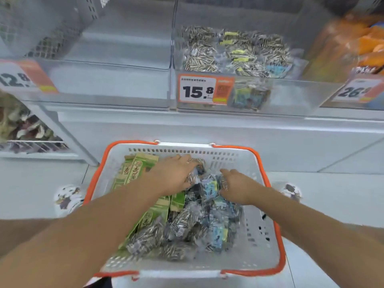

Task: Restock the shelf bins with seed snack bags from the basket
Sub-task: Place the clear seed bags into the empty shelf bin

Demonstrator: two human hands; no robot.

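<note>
Basket: both hands gathering seed snack bags. Left hand spread over bags; right hand likewise (grip unclear), for the far bin.

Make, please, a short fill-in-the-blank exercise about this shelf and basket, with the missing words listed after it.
1. Both hands, the left hand and the right hand, reach into the white basket with the ______ rim.
2. The price tag on the bin of sunflower seed bags reads ______.
3. The clear bin to the left of that one holds ______ bags.
4. In the basket, the green packs lie on the ______ side.

Missing words: orange; 15.8; no; left
</note>
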